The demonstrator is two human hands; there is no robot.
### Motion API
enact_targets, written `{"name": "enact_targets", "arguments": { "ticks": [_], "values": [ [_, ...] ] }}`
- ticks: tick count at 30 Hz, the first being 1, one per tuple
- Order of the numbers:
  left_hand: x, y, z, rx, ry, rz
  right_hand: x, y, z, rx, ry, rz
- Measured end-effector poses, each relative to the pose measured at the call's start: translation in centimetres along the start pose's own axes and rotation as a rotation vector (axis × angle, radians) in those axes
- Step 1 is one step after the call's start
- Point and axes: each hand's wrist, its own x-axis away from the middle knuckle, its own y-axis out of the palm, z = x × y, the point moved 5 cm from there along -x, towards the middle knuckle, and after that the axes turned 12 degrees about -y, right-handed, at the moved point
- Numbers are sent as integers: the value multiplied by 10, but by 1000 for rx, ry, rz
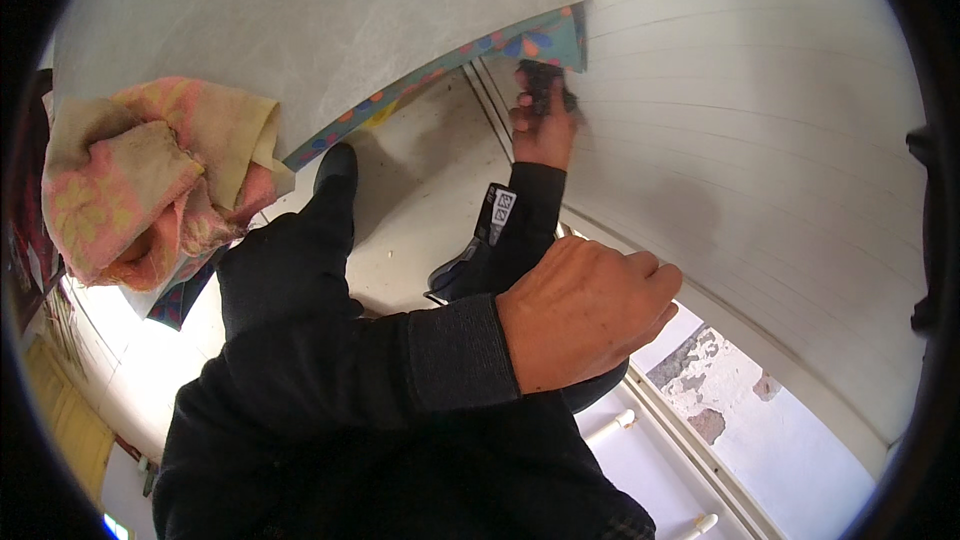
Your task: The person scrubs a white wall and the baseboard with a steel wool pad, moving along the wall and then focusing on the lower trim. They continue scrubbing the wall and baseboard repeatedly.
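My right hand (544, 127) reaches forward beneath the overhanging corner of a teal floral tablecloth (536, 45), beside a white panelled surface (712, 90). Its palm is turned up, and the fingers curl around a dark, rough-looking bundle (544, 82), too blurred to name. Closer to me, my left hand (585, 315) crosses in front of my right arm. Its back faces up and its fingers are curled in; the palm is hidden, with nothing seen sticking out of the fist. It lies in front of the lower edge of the white panelling in this view.
A grey cover (337, 7) lies over the tablecloth on the table. On its left corner sits a crumpled pink and yellow towel (165, 187). My dark shoe (336, 165) is under the table's edge. A black strip with printed codes (499, 214) hangs beside my right sleeve. Peeling wall (709, 390) shows lower right.
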Motion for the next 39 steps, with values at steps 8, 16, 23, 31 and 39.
{"name": "enact_targets", "arguments": {
  "ticks": [8,16,23,31,39],
  "values": [
    [0,-5,2,-9,25,12,-1,9,-1,86,-77,31],
    [1,-7,0,28,47,22,7,30,2,32,77,56],
    [-3,0,5,26,67,-55,2,35,-9,178,-60,26],
    [1,-2,0,-2,19,-81,-6,32,-8,221,-214,-18],
    [6,-9,-1,7,62,-27,-8,31,-4,242,-196,-32]
  ]
}}
